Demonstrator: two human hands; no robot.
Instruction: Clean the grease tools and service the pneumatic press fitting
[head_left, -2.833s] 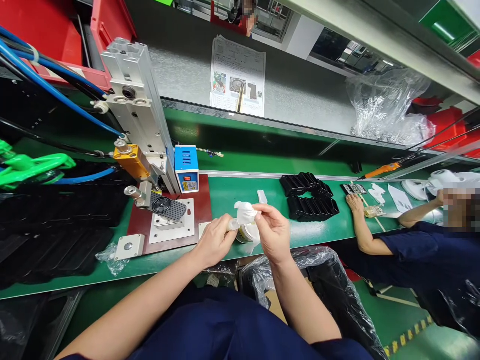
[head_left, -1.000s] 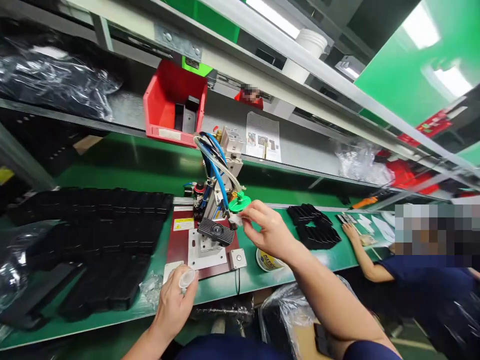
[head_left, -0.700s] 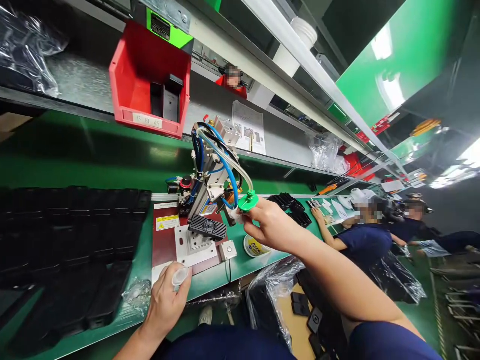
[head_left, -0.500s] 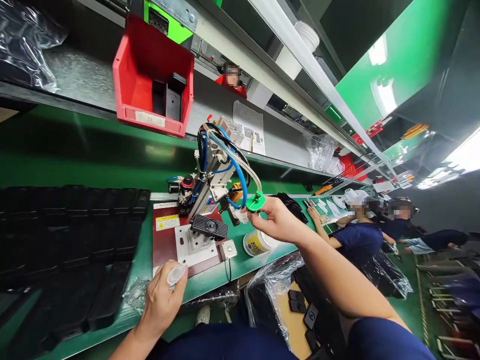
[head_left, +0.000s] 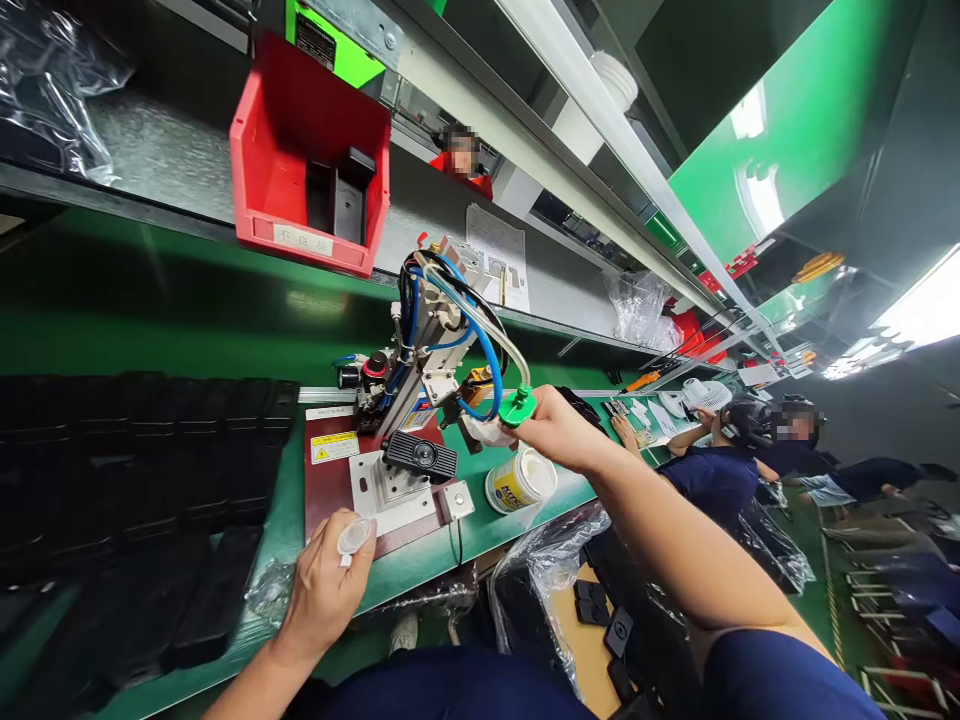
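Observation:
In my right hand [head_left: 551,430] is a green cap [head_left: 517,406], pinched by the fingers, with a clear hose running up from it. Something whitish [head_left: 487,431] shows under those fingers; its kind is unclear. My left hand [head_left: 330,575] is wrapped round a translucent plastic tube [head_left: 354,537], its round end facing up and the rest hidden in the fist. Between the hands stands a bench machine [head_left: 442,330] with blue and black hoses. A black ribbed part with a round centre [head_left: 421,455] rests on its metal fixture [head_left: 386,500].
An open white tub with a yellow label [head_left: 517,482] stands right of a small button box [head_left: 456,499]. Rows of black parts [head_left: 150,480] cover the bench's left. A red bin [head_left: 311,240] sits on the shelf. Co-workers [head_left: 712,475] sit at right. Below, a plastic-lined box [head_left: 566,620] holds black parts.
My right hand and the green cap have shifted slightly right. My left hand has turned a little, showing a small tab on the tube's rim. A co-worker at right has moved.

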